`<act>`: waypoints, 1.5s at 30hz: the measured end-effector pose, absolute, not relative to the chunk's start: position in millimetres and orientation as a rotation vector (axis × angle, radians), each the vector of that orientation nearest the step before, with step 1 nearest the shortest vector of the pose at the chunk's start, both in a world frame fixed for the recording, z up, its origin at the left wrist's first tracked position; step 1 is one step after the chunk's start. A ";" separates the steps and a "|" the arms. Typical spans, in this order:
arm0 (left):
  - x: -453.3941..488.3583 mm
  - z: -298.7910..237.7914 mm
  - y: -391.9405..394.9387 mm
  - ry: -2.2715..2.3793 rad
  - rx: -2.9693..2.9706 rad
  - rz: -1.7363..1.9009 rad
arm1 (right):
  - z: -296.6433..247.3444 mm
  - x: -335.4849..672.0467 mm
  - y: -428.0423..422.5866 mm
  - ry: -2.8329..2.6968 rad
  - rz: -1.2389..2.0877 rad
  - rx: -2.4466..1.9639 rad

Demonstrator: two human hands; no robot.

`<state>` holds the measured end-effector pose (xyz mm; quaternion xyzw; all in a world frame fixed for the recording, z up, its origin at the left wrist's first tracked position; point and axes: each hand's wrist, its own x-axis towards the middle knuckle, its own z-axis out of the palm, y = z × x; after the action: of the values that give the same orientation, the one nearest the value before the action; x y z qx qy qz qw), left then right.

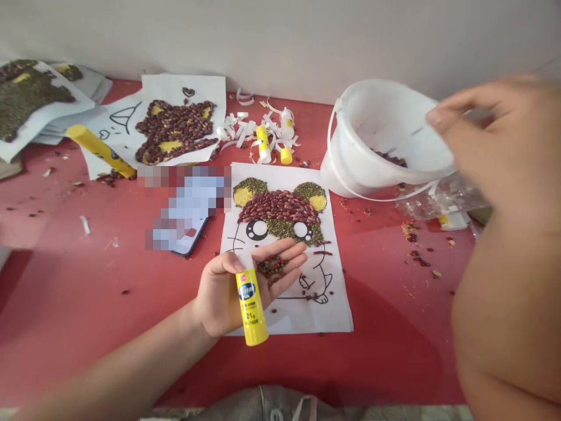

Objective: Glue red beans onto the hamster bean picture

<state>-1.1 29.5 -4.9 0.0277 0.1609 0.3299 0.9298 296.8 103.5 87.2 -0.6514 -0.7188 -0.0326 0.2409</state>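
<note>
My left hand (pixel 228 289) hangs over the lower part of a paper sheet (pixel 337 310) printed with a round-eared cartoon animal. Its fingers cup a small pile of red and green beans (pixel 270 269), and it also grips a yellow glue stick (pixel 252 307) upright against the palm. The animal's head and ears on the sheet are covered in red beans, green beans and yellow grains (pixel 272 206). My right hand (pixel 486 137), large and close to the camera, is up at the right with its fingers apart. It sits by the rim of a white plastic bucket (pixel 350 169), and nothing shows in it.
The red tabletop (pixel 79 304) is strewn with loose beans. Bean-covered pictures (pixel 175 131) lie at the back left, beside a yellow glue stick (pixel 100 151). White paper curls and smaller glue sticks (pixel 263 143) lie at the back. A phone (pixel 188 234) is partly pixelated. A clear plastic bag (pixel 442 199) sits by the bucket.
</note>
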 end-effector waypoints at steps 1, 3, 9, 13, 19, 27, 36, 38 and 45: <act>-4.1 -6.2 30.9 0.319 0.065 0.664 | 86.4 288.3 101.8 -1.758 -0.286 -1.904; -9.5 -9.1 33.8 0.310 0.076 0.643 | 82.6 271.1 94.2 -1.754 -0.432 -1.838; -16.1 -15.9 38.1 0.304 0.065 0.589 | 47.8 237.1 64.2 -2.019 -0.145 -1.339; -15.9 -17.2 37.8 0.285 0.053 0.562 | 10.5 233.4 65.3 -2.172 0.142 -1.435; -16.4 -19.9 38.0 0.259 0.054 0.540 | -18.0 236.3 70.2 -2.236 0.170 -1.594; -17.1 -20.2 39.5 0.240 0.048 0.541 | -23.6 237.6 75.3 -2.227 0.188 -1.680; -17.3 -19.4 37.8 0.252 0.080 0.544 | -23.6 242.9 74.6 -2.198 0.188 -1.753; -17.1 -19.1 37.3 0.262 0.086 0.551 | -24.9 243.3 75.4 -2.213 0.168 -1.781; -16.8 -19.8 37.6 0.293 0.104 0.571 | 3.4 240.4 61.4 -2.318 0.256 -1.599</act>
<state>-16.8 37.6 -19.8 0.0511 0.1439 0.2807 0.9476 240.4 61.4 3.4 -0.5586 -0.8096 0.0895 0.1563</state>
